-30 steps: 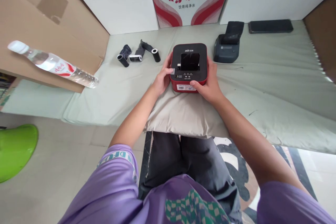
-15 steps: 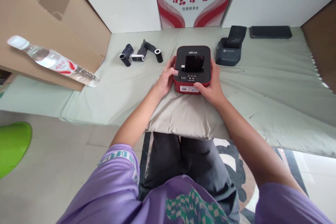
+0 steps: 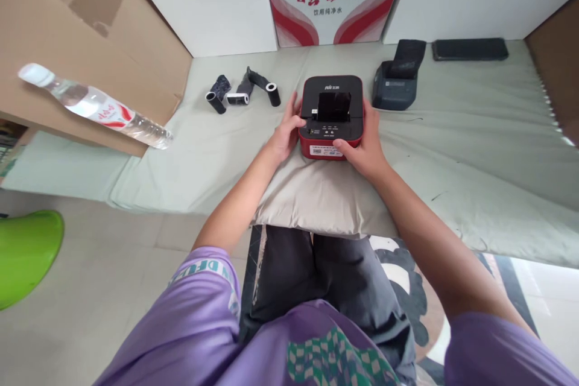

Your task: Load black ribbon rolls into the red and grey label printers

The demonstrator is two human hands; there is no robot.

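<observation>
A boxy printer (image 3: 333,128) with a black top and red sides rests on the fabric-covered surface. A black piece stands up from the slot in its top, and a white label is on its near side. My left hand (image 3: 286,134) is wrapped around its left side, the thumb on the top's left edge. Against the right side, my right hand (image 3: 365,146) grips it, with the thumb on the near top edge. The fingers beneath and behind are partly hidden.
A smaller dark printer (image 3: 394,93) with a black strip stands to the right, near a flat black case (image 3: 470,49). Black ribbon rolls (image 3: 238,98) lie at the left. A water bottle (image 3: 97,105) leans by a cardboard box (image 3: 131,30). White cabinets (image 3: 203,6) line the back.
The view has shifted slightly. Both hands keep the same hold on the printer, which looks unmoved on the surface.
</observation>
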